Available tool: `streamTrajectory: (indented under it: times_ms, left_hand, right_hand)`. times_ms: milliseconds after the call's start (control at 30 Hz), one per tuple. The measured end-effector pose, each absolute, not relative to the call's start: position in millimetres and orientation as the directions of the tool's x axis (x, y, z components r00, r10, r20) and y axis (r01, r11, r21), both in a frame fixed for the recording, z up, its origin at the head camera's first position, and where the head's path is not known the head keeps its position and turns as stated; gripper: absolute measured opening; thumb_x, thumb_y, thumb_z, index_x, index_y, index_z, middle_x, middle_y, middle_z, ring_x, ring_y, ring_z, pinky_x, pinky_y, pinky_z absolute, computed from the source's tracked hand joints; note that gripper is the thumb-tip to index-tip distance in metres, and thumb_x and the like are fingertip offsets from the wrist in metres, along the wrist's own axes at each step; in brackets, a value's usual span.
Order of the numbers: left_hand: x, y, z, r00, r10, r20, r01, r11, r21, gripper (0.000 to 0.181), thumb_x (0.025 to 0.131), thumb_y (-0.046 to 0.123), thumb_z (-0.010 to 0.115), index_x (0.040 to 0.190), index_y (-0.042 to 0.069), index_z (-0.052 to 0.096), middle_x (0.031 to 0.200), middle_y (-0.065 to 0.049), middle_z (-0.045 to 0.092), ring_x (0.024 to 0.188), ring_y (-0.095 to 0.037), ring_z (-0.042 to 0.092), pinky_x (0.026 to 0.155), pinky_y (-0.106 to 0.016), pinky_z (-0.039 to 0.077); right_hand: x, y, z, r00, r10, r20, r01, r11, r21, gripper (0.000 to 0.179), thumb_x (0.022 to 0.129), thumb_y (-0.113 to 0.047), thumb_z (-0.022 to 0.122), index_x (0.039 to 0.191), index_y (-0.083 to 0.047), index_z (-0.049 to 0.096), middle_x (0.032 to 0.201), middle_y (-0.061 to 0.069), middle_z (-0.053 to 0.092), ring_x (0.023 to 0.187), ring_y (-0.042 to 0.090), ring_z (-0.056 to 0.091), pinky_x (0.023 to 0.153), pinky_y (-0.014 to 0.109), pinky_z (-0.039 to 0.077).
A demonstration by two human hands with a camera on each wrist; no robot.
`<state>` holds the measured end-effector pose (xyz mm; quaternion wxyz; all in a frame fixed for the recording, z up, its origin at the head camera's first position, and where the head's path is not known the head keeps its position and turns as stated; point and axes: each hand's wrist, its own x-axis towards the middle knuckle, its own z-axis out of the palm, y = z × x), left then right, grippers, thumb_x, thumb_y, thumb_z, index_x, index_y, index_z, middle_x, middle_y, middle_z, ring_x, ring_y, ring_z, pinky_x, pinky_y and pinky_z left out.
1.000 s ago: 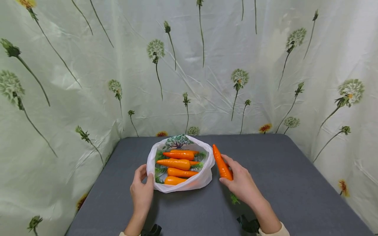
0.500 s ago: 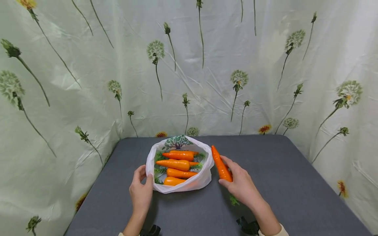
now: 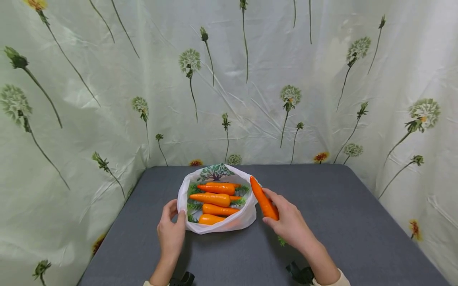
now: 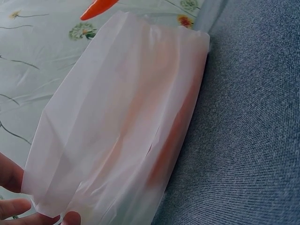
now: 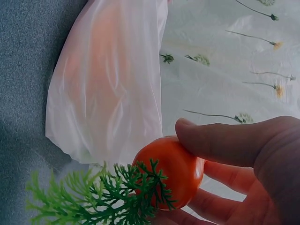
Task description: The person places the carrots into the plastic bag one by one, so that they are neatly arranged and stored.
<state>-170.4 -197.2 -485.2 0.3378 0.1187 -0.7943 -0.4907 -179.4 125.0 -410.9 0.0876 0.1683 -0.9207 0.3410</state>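
A white plastic bag [image 3: 247, 220] with a tree print lies on the table, its mouth facing me. Several orange carrots [image 3: 211, 198] with green tops rest inside it. My left hand [image 3: 172, 232] pinches the bag's left rim between thumb and fingers. At the bag's right side, my right hand [image 3: 291, 222] grips another carrot [image 3: 264, 200], its tip pointing up and left and overlapping the bag's right rim in the head view. Feathery green leaves [image 5: 98, 194] hang from the carrot's thick end in the right wrist view. Through the thin bag wall [image 4: 103, 108], orange shapes show in the left wrist view.
Dark grey cloth covers the table [image 3: 340, 222]. Behind it hangs a pale curtain [image 3: 257, 99] printed with dandelions, which also runs down both sides. Black straps [image 3: 299, 273] sit near both wrists.
My right hand has moved slightly left with the carrot, bringing its tip from beside the bag to over its right rim. The left hand and the bag stay in place.
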Motion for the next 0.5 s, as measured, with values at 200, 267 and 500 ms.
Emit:
streamTrajectory:
  times_ms: [200, 267, 500]
  left_hand:
    - [-168, -194, -475, -0.755, -0.534, 0.379, 0.109, 0.469, 0.877, 0.037, 0.087, 0.021, 0.06, 0.122, 0.015, 0.052, 0.109, 0.0, 0.06, 0.101, -0.018, 0.055, 0.083, -0.046, 0.044]
    - [-168, -194, -474, -0.758, -0.534, 0.375, 0.106, 0.466, 0.878, 0.037, 0.086, 0.02, 0.06, 0.122, 0.016, 0.053, 0.108, 0.0, 0.06, 0.101, -0.017, 0.055, 0.084, -0.045, 0.044]
    - [-167, -196, -476, -0.759, -0.531, 0.375, 0.121, 0.451, 0.884, 0.036, 0.086, 0.018, 0.06, 0.121, 0.014, 0.053, 0.108, -0.002, 0.06, 0.101, -0.02, 0.055, 0.085, -0.047, 0.043]
  right_hand:
    - [-180, 122, -411, -0.931, -0.251, 0.266, -0.363, 0.716, -0.596, 0.085, 0.069, -0.016, 0.079, 0.137, -0.038, 0.034, 0.112, -0.013, 0.05, 0.085, 0.009, 0.049, 0.069, 0.028, 0.043]
    - [-180, 121, -411, -0.932, -0.253, 0.259, -0.361, 0.718, -0.595, 0.085, 0.069, -0.016, 0.079, 0.137, -0.038, 0.033, 0.112, -0.013, 0.05, 0.085, 0.009, 0.049, 0.069, 0.028, 0.043]
    - [-180, 117, -409, -0.923, -0.274, 0.271, -0.384, 0.708, -0.592, 0.085, 0.068, -0.014, 0.079, 0.137, -0.038, 0.034, 0.116, -0.013, 0.05, 0.088, 0.009, 0.049, 0.071, 0.028, 0.045]
